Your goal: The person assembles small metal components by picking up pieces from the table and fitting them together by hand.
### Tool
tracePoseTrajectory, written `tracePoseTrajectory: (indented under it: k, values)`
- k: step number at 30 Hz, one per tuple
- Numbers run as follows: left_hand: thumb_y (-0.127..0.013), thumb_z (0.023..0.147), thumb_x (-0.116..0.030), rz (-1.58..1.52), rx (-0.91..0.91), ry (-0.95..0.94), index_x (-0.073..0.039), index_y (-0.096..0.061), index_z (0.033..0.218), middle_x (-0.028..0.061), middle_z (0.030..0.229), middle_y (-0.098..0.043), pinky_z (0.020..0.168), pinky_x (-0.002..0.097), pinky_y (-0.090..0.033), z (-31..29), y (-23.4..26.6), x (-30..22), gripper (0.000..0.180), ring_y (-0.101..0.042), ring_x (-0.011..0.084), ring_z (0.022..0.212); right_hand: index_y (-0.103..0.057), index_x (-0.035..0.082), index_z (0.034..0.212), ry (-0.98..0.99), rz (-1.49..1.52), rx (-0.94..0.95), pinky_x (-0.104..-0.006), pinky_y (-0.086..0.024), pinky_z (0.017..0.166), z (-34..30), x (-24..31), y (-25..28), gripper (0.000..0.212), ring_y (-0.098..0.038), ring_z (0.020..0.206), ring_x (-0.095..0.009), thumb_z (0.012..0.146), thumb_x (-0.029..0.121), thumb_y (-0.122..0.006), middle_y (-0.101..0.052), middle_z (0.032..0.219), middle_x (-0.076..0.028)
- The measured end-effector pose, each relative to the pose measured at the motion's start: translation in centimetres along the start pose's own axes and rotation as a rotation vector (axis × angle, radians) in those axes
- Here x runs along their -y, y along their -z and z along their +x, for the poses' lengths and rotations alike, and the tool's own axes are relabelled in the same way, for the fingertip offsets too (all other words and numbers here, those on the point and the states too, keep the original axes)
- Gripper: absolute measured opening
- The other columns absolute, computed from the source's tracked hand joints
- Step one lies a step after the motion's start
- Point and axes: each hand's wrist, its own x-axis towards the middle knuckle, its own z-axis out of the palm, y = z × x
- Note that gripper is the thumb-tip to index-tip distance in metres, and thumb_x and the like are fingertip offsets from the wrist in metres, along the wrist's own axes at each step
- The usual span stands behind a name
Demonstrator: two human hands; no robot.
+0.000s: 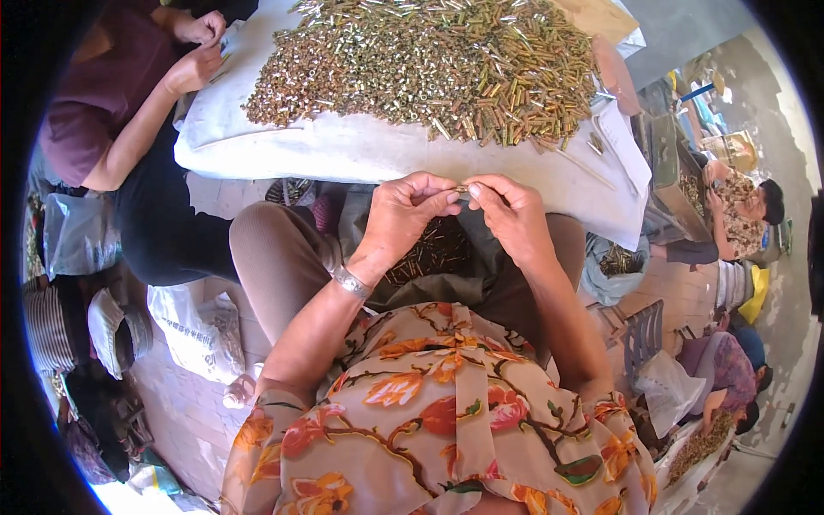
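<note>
Just past the near edge of the table, my left hand (408, 210) and my right hand (511, 210) meet, fingertips pinched together. Between them is a small brass-coloured metal piece (462, 189), mostly covered by the fingers. Beyond lies a wide heap of small metal parts (412, 77): short nut-like rings toward the left, longer thin sleeves or pins toward the right. The heap rests on a white cloth (257, 153) over the table. Below my hands, between my knees, an open dark bag (485, 287) holds more slim metal pieces.
At the upper left, a co-worker's hands (202, 64) work at the table's corner. A thin stick (586, 168) and loose papers (622, 142) lie on the right side. A bag of parts (618, 275) stands right of my knee. White plastic bags (193, 330) sit on the floor at left.
</note>
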Motion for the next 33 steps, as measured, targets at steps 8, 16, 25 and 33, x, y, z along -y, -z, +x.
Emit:
tracePoseTrajectory:
  k: [8, 16, 25, 33]
  values:
    - [-0.074, 0.070, -0.009, 1.094, -0.278, -0.579, -0.007, -0.071, 0.080, 0.0039, 0.087, -0.064, 0.080, 0.0379, -0.044, 3.5, 0.9, 1.7, 0.011, -0.058, 0.0274, 0.085, -0.065, -0.002, 0.093, 0.334, -0.503, -0.049, -0.0283, -0.042, 0.053, 5.2, -2.5, -1.1, 0.013, -0.048, 0.053, -0.014, 0.089, 0.010, -0.061, -0.062, 0.072, -0.007]
    - [-0.075, 0.068, -0.010, 1.016, -0.329, -0.589, -0.007, -0.070, 0.088, 0.0076, 0.108, -0.062, 0.091, 0.0382, -0.039, 3.0, 1.9, 2.2, 0.020, -0.054, 0.0284, 0.102, -0.062, -0.002, 0.082, 0.559, -1.169, 0.110, -0.0424, -0.053, 0.065, 6.0, -0.2, -3.1, 0.009, -0.064, 0.073, -0.036, 0.076, 0.004, -0.059, -0.063, 0.080, -0.019]
    - [-0.076, 0.067, -0.009, 1.004, -0.333, -0.636, -0.005, -0.069, 0.090, 0.0104, 0.111, -0.060, 0.090, 0.0400, -0.041, 2.3, 2.3, 2.3, 0.025, -0.053, 0.0303, 0.103, -0.065, 0.002, 0.089, 0.537, -0.770, 0.155, -0.0340, -0.046, 0.055, 7.0, -1.6, -0.7, 0.008, -0.057, 0.063, -0.026, 0.086, 0.004, -0.058, -0.063, 0.080, -0.013]
    - [-0.077, 0.071, -0.012, 0.806, -0.256, -0.456, -0.007, -0.070, 0.098, 0.0086, 0.095, -0.066, 0.086, 0.0385, -0.045, 1.2, 1.9, 1.3, 0.028, -0.058, 0.0280, 0.093, -0.065, 0.004, 0.106, -0.161, 0.102, 0.145, -0.0186, -0.032, 0.045, 3.4, 0.5, -0.9, 0.017, -0.040, 0.054, -0.001, 0.092, 0.013, -0.059, -0.056, 0.072, 0.004]
